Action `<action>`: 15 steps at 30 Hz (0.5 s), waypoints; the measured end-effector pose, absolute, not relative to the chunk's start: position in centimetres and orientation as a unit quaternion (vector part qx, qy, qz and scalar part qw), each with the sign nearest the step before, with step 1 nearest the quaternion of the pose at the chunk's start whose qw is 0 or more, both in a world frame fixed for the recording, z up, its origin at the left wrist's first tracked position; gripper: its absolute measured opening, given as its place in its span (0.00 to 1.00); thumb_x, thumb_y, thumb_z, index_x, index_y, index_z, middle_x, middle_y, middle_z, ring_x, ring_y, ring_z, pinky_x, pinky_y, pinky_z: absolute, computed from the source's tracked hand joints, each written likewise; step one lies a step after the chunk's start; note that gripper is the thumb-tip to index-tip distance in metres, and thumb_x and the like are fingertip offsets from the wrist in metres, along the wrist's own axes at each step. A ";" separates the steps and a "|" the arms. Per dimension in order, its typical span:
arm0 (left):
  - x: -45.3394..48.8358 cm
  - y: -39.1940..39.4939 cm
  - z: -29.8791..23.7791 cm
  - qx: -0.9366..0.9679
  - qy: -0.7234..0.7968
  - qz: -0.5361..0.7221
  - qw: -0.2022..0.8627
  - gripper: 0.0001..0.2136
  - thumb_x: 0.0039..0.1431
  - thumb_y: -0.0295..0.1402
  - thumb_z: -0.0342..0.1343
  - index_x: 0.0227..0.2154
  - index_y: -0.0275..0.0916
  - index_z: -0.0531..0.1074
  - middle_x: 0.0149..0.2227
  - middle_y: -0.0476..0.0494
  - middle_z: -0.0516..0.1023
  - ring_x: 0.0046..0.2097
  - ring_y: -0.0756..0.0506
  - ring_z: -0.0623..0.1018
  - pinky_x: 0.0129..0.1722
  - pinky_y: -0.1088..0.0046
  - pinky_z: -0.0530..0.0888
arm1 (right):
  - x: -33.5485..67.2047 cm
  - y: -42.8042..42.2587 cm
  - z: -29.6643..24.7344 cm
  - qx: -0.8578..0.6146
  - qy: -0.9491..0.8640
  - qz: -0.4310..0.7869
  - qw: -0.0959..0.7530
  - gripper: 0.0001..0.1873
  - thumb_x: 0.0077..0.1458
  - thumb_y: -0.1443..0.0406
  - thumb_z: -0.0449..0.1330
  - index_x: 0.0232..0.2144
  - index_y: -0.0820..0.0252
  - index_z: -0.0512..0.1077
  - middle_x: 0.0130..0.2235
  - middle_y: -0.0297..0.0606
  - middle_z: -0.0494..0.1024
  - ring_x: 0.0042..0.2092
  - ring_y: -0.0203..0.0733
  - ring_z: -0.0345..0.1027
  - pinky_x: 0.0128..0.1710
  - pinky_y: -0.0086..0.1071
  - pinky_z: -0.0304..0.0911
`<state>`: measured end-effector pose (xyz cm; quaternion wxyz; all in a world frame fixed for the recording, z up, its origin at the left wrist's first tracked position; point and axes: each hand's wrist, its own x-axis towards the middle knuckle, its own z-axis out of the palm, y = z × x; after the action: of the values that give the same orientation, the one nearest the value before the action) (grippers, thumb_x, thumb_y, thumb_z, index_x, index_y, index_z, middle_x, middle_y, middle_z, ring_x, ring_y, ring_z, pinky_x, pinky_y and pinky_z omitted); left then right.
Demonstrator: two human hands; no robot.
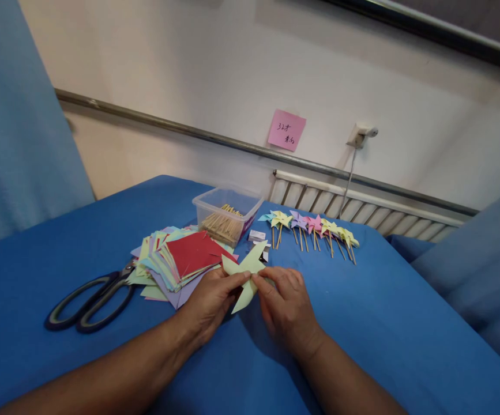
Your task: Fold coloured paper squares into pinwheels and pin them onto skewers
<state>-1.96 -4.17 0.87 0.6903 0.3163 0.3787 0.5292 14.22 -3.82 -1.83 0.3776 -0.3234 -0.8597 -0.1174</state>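
Note:
A pale green paper pinwheel [252, 263] with folded blades is held above the table between both hands. My left hand [215, 297] pinches it near the centre, thumb on top and the other fingers behind. From the other side, my right hand [285, 305] has thumb and forefinger closed at the pinwheel's middle; whether a pin is between them is too small to tell. Just beyond lies a stack of coloured paper squares [193, 253], red on top. Scissors [98, 297] lie left of the stack, blades hidden under the paper.
A clear plastic box [250, 214] of wooden sticks [221, 223] stands behind the paper. Small boxes [257, 236] sit beside it. Several finished pinwheels [314, 223] on sticks lie in a row at the back right. The blue-covered table [383, 323] ends near a radiator [362, 213].

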 end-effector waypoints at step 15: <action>-1.9 -4.0 -0.4 0.377 0.462 0.419 0.685 0.05 0.41 0.29 0.63 0.25 0.34 0.77 0.22 0.47 0.78 0.23 0.49 0.73 0.24 0.76 0.65 | 11.9 -0.2 3.3 -0.309 -0.782 -0.012 0.542 0.14 0.56 0.73 0.53 0.43 0.57 0.70 0.44 0.44 0.74 0.48 0.44 0.68 0.48 0.40 0.64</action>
<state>-1.86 -3.97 -0.40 0.6847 0.3767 0.4621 0.4192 11.86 -0.16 3.34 0.5415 -0.3086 -0.7819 -0.0121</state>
